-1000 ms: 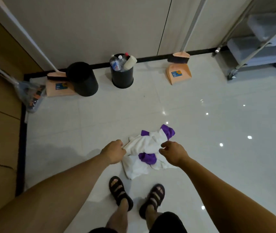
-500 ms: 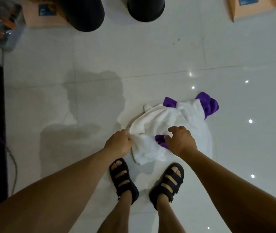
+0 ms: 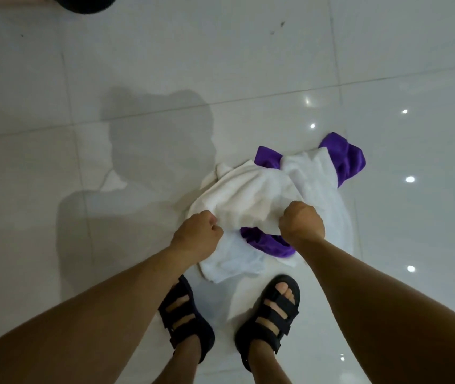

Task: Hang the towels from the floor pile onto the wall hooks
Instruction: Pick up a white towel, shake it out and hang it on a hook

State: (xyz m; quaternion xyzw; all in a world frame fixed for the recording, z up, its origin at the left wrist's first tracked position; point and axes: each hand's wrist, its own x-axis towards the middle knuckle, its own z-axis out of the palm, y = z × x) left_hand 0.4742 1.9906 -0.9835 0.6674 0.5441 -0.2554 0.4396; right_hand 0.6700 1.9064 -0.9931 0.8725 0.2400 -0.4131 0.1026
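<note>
A pile of white and purple towels lies on the glossy tiled floor just ahead of my feet. The top white towel (image 3: 251, 195) is bunched and partly lifted. My left hand (image 3: 197, 235) grips its near left edge, fingers curled into the cloth. My right hand (image 3: 301, 224) grips its near right edge the same way. A purple towel (image 3: 268, 243) shows beneath, between my hands, and more purple cloth (image 3: 345, 159) sticks out at the far side. No wall hooks are in view.
My two feet in black sandals (image 3: 186, 318) stand right behind the pile. The rim of a black bin (image 3: 88, 4) shows at the top left edge. Pale floor tiles (image 3: 110, 65) spread all around.
The view has tilted down and moved closer to the pile; the bins and dustpans have slid out of sight. Both hands have closed on the white towel's near edge and raised it slightly.
</note>
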